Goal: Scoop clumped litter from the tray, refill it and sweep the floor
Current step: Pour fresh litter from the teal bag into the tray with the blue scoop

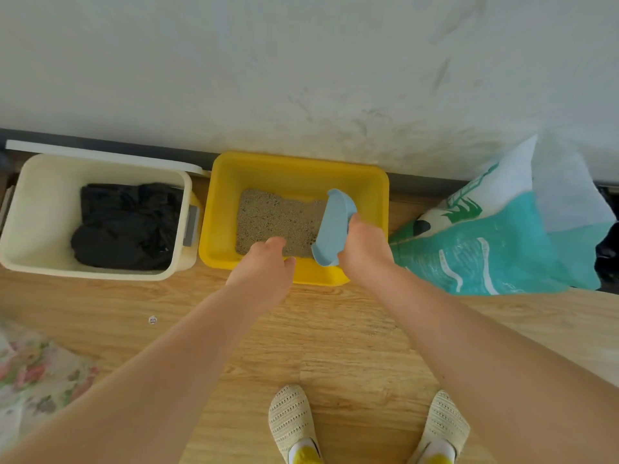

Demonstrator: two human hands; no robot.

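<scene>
The litter sits in a patch on the floor of the yellow tray, which stands against the wall, and the patch lies just left of the gripped scoop. Far to the left of that grip stands a cream bin with a black bag inside, touching the tray's left side. Next comes the left hand, fingers loosely curled over the tray's near rim, holding nothing. Right beside it, the right hand clasps the pale blue scoop by its handle, the blade tilted up over the tray's right half, clear of the litter. To the right of the grip leans a teal and white litter bag, near the tray's right wall. Below, two cream knit shoes stand on the wooden floor.
</scene>
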